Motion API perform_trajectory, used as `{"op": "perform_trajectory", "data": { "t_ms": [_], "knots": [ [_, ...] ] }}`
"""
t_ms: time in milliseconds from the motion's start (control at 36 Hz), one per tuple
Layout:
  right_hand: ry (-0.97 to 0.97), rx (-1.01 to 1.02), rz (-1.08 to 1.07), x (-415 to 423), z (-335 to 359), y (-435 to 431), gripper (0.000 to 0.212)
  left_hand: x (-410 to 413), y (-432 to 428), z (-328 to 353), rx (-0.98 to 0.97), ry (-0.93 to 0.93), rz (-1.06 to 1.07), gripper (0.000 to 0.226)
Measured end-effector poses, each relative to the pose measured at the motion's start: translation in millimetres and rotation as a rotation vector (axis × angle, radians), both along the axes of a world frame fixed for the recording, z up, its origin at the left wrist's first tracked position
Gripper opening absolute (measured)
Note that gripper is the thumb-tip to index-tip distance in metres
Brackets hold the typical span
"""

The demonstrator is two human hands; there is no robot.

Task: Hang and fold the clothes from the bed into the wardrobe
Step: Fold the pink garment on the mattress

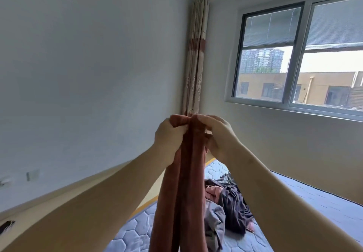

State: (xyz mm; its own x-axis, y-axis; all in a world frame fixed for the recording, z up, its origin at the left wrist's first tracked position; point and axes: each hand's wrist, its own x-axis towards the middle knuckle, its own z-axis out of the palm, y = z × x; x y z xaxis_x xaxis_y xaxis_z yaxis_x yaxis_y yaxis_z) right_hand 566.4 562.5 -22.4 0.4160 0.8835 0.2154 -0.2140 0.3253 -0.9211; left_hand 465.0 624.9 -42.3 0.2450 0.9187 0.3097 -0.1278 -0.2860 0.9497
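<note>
**Two hands hold a rust-red garment up by its top edge, above the bed**

Head view, the only view. Your two bare forearms rise from the lower corners and meet at the centre of the frame. Your left hand (169,133) has its fingers curled tight over the top edge of a rust-red garment (186,183). Your right hand (218,135), touching it on the right, pinches the same edge, fingers bent over the cloth. The garment hangs straight down between your arms in long narrow folds and runs out of the bottom of the frame. What kind of garment it is cannot be told.

Behind it, at lower centre and lower right, lies the quilted blue mattress (294,202). A loose pile of clothes (233,198), dark, grey and pink, rests on it just right of the hanging cloth. A gathered curtain (196,55) stands in the room corner at upper centre, and a window (298,55) fills the upper right. The wardrobe is not in view.

The step in hand looks like squaring up the garment before folding or hanging it. To do it well, match the two corners of the top edge before you slide your hands apart. Let the weight of the cloth pull the folds flat, and hold it clear of the pile so nothing snags.
</note>
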Motion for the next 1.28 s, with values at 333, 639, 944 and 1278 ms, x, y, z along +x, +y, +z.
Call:
{"op": "perform_trajectory", "data": {
  "t_ms": [333, 639, 944, 1278],
  "knots": [
    [-0.249, 0.158, 0.035, 3, 8, -3, 0.029, -19, -11, 12, 0.035, -0.048, -0.107, 0.025],
    [-0.46, -0.083, 0.203, 33, -4, -12, 0.024, -46, 3, 29, -0.229, -0.2, -0.319, 0.026],
    [-0.515, 0.052, -0.177, 19, 4, -4, 0.045, -53, 18, 7, 0.014, 0.233, -0.264, 0.073],
    [-0.242, -0.165, 0.104, 18, 9, -3, 0.01, -64, 20, 44, 0.013, 0.121, -0.246, 0.03]
  ]
}}
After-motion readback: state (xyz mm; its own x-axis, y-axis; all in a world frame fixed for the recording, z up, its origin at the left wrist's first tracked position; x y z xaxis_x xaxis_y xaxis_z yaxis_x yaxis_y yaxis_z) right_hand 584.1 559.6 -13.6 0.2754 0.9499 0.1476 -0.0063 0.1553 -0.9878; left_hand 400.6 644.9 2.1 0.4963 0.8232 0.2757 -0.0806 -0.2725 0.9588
